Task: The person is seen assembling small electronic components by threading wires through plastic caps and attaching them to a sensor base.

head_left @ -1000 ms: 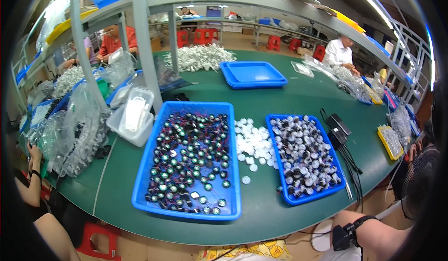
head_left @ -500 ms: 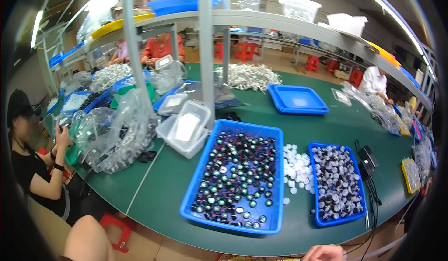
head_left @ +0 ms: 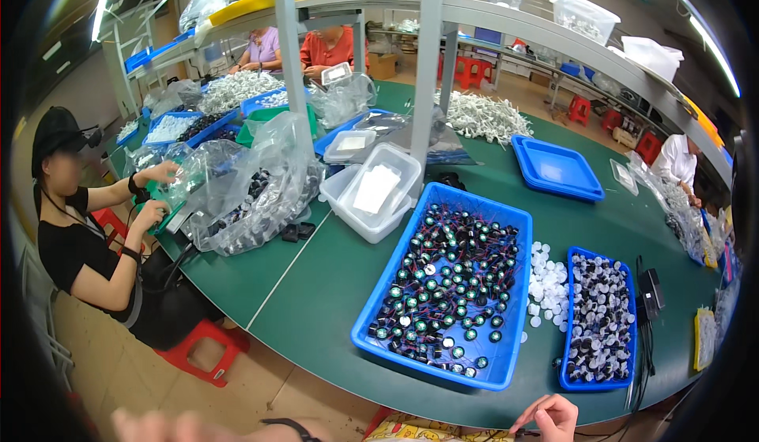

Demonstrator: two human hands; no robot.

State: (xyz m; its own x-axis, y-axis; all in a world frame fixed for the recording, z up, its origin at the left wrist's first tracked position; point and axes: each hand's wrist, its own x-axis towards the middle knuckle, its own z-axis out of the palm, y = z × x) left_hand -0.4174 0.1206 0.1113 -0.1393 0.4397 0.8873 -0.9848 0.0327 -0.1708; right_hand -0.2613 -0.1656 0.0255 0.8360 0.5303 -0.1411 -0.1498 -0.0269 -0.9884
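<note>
My left hand (head_left: 178, 426) shows at the bottom edge, left of centre, smeared by motion, so its fingers cannot be read. A dark band (head_left: 291, 426) circles that wrist. Below the table's front edge, my right hand (head_left: 557, 414) has bent fingers with a gap between thumb and forefinger; I make out nothing held. Nearest to it are a large blue tray (head_left: 365, 333) of small round black parts with green faces and thin wires (head_left: 455, 284), and a smaller blue tray (head_left: 563, 379) of black parts with clear round caps (head_left: 598, 315). Loose white discs (head_left: 547, 284) lie between the trays.
A metal shelf post (head_left: 427, 78) rises from the green table (head_left: 308, 307). Clear plastic tubs (head_left: 371, 197) and a bag of parts (head_left: 253, 197) stand left. Stacked blue trays (head_left: 557, 169) sit behind; a black adapter with cables (head_left: 650, 292) lies right. A co-worker (head_left: 87, 236) sits left.
The view has swung left, so the table's things sit farther right. My left hand has come into view, and more of my right hand shows. The co-worker's hands have moved apart, lower over the bags.
</note>
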